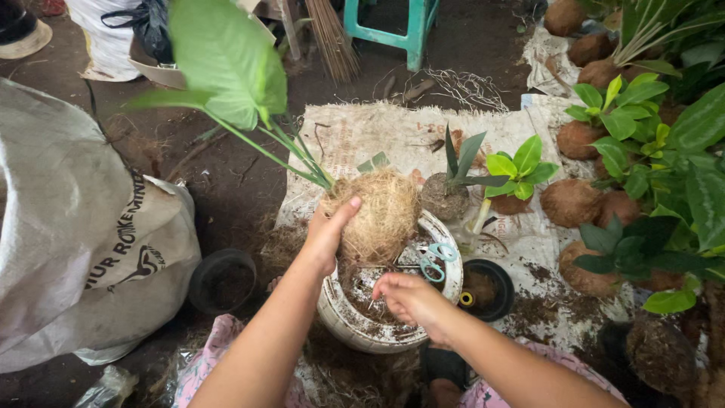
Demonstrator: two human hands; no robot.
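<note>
While the left hand wraps its fingers and thumb around the side of a round ball of pale coconut fibre, that ball hangs just over the rim of a worn white plastic bucket near the middle of the view, with long green stalks and one broad green leaf rising from it toward eleven o'clock. Inside the bucket lie dark soil and loose fibre, and a pair of scissors with pale blue handles rests at its two o'clock rim. Curled loosely, fingers bent down, the right hand dips into the soil at the bucket's four o'clock side; whether it pinches anything I cannot tell. At nine o'clock from the bucket sits a small round black plastic pot holding dark soil, and at three o'clock a second black pot stands touching the bucket wall, with a small yellow ring inside. Farther toward nine o'clock slumps a large grey woven sack. At one to three o'clock, on a soiled white woven sheet, stand several finished brown fibre balls with green plants, crowding the right edge. A teal plastic stool stands at twelve o'clock on the bare earth.
</note>
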